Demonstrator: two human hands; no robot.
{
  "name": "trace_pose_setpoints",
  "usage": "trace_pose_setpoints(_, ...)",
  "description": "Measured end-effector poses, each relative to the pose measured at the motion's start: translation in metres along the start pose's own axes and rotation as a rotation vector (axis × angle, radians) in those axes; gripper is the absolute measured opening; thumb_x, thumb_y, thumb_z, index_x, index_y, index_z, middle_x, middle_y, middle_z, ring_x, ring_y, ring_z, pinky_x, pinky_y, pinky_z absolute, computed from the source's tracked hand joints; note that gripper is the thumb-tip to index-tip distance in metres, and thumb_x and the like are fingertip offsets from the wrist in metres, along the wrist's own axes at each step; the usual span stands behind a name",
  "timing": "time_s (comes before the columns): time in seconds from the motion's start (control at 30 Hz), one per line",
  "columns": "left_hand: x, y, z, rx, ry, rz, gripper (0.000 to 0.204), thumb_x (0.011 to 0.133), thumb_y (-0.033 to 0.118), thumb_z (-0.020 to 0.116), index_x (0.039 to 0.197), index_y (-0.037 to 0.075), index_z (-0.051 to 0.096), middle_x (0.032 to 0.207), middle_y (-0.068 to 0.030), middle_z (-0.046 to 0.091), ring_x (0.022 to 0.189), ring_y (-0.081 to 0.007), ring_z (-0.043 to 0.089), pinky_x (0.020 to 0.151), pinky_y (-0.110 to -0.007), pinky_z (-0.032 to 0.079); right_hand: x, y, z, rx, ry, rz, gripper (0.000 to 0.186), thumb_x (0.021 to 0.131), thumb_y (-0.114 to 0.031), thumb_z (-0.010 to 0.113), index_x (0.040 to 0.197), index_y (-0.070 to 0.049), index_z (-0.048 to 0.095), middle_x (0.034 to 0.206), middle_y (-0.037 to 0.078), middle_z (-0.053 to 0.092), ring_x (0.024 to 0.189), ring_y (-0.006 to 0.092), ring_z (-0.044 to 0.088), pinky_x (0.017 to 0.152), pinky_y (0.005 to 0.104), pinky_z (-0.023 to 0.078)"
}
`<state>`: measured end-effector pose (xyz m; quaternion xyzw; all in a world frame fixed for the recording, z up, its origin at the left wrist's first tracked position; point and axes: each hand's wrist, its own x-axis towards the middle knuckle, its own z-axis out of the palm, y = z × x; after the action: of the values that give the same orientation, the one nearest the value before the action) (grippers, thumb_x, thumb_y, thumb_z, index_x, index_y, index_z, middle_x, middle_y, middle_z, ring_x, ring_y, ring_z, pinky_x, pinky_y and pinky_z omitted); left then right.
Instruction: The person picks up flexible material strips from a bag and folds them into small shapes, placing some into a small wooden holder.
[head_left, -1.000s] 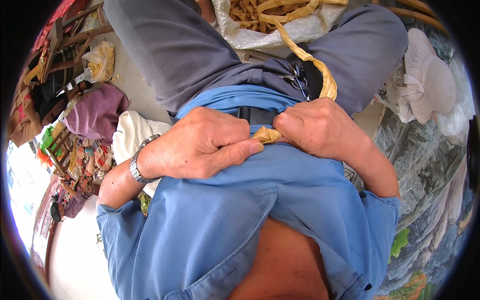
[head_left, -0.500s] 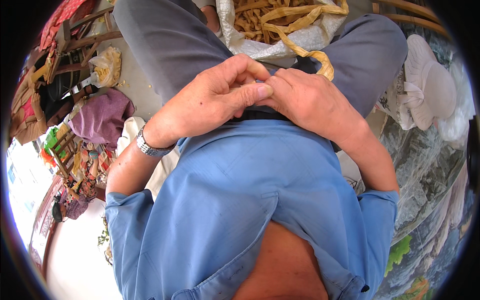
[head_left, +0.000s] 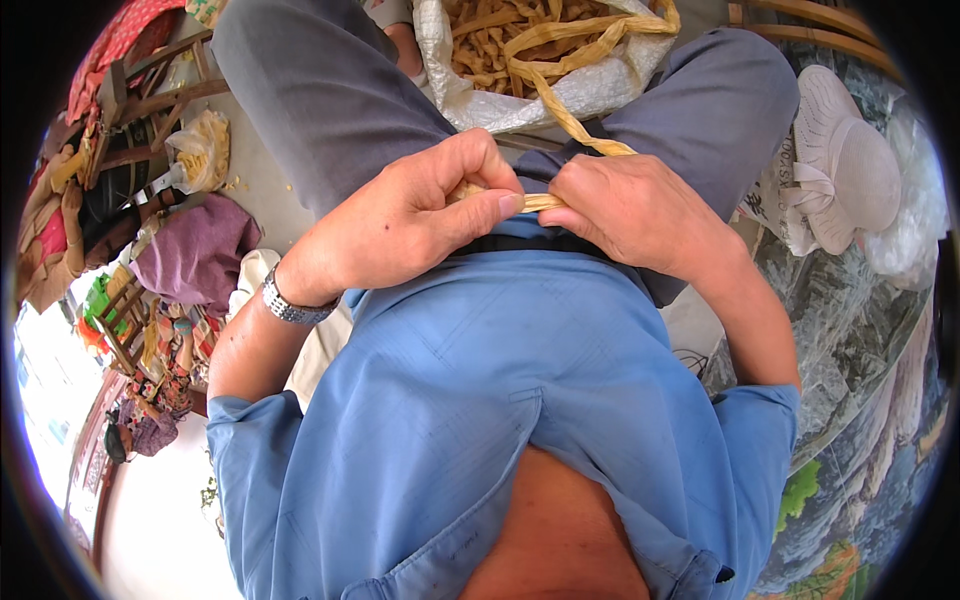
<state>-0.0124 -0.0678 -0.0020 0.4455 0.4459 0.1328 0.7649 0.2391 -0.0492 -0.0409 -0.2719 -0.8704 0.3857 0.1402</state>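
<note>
A long tan fibrous strip (head_left: 572, 118) runs from the pile in the white woven sack (head_left: 434, 60) down to my right hand (head_left: 645, 212). A short, tight stretch of it shows between my two hands, in front of my waist. My left hand (head_left: 425, 215) is closed on the strip, thumb pressed against the bent index finger, and a little of it peeks out behind that thumb. My right hand's fingers curl round the strip, with the knuckles upward. The fingertips of both hands are partly hidden.
Coiled tan strips (head_left: 485, 50) fill the sack between my knees. A pale brimmed hat (head_left: 850, 165) lies at the right near clear plastic sheeting (head_left: 830, 340). To the left are a wooden chair (head_left: 150, 105), a bag of yellowish pieces (head_left: 203, 150) and other seated people.
My hands have drawn slightly apart, and a taut stretch of the strip now shows between them. Both have moved a little closer to my body. The view has shifted slightly.
</note>
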Motion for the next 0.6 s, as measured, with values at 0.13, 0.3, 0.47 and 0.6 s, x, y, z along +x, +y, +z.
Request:
trace_pose_setpoints(0.13, 0.002, 0.009, -0.01, -0.055, 0.039, -0.022, 0.012, 0.103, 0.018, 0.06, 0.104, 0.006, 0.057, 0.076, 0.0062, 0.051, 0.065, -0.0021, 0.04, 0.056, -0.02, 0.033, 0.003, 0.003, -0.008, -0.025, 0.08, 0.011, 0.033, 0.096, -0.031, 0.065, 0.082, -0.007, 0.048, 0.069, 0.01, 0.054, 0.064, 0.0318, 0.059, 0.059, 0.0428, 0.049)
trace_pose_setpoints(0.3, 0.027, 0.023, -0.033, -0.03, 0.169, 0.095, 0.016, 0.101, 0.021, 0.065, 0.105, 0.006, 0.061, 0.082, 0.0057, 0.054, 0.072, -0.0037, 0.046, 0.064, -0.02, 0.039, 0.021, 0.016, -0.032, 0.179, 0.114, 0.288, 0.028, 0.096, -0.033, 0.066, 0.101, -0.007, 0.057, 0.077, 0.011, 0.063, 0.07, 0.0328, 0.064, 0.061, 0.041, 0.05)
trace_pose_setpoints(0.47, 0.058, 0.042, -0.073, 0.139, 0.316, 0.278, 0.02, 0.1, 0.016, 0.065, 0.115, 0.004, 0.065, 0.094, 0.0033, 0.06, 0.079, -0.0063, 0.053, 0.074, -0.021, 0.046, 0.055, 0.034, -0.068, 0.239, 0.202, 0.324, 0.03, 0.093, -0.023, 0.071, 0.115, -0.007, 0.059, 0.09, 0.012, 0.066, 0.079, 0.0302, 0.066, 0.07, 0.0367, 0.052)
trace_pose_setpoints(0.6, 0.085, 0.081, -0.112, 0.068, 0.418, 0.276, 0.023, 0.099, 0.014, 0.066, 0.117, 0.0, 0.066, 0.101, -0.0007, 0.065, 0.09, -0.0077, 0.06, 0.078, -0.024, 0.051, 0.094, 0.067, -0.095, 0.019, 0.412, 0.137, 0.031, 0.091, -0.018, 0.072, 0.117, -0.006, 0.061, 0.1, 0.014, 0.067, 0.088, 0.031, 0.067, 0.076, 0.0369, 0.053)
